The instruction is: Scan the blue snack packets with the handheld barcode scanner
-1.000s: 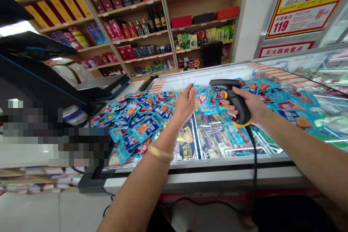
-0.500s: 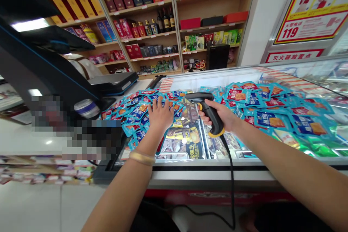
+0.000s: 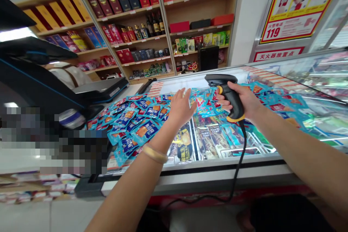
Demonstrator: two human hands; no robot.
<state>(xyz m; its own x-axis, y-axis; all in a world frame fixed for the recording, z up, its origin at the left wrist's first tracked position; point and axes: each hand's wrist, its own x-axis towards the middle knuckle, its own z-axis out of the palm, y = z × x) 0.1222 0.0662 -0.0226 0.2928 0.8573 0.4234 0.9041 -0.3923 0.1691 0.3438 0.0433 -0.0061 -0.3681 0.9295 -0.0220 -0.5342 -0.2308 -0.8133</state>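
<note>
My right hand point(image 3: 250, 102) is wrapped round the grip of a black and yellow barcode scanner point(image 3: 235, 103), held above the glass freezer top. Its cable hangs down over the front edge. My left hand point(image 3: 182, 108), with a gold bangle at the wrist, has its fingers stretched out between two groups of blue snack packets. One heap of packets point(image 3: 129, 117) lies to its left. Just beyond its fingertips lie more packets point(image 3: 202, 102); whether they touch cannot be seen. Further packets point(image 3: 282, 106) spread out to the right, partly behind the scanner and my right arm.
Through the freezer's glass top point(image 3: 268, 157) wrapped goods show. A black scale point(image 3: 102, 88) and a dark checkout machine point(image 3: 35, 76) stand at the left. Behind are shelves point(image 3: 199, 29) of boxes and bottles. A black cable point(image 3: 241, 152) loops below the counter edge.
My left hand has moved right, off the left heap toward the middle packets. The scanner in my right hand has shifted right and up. The view has swung slightly right.
</note>
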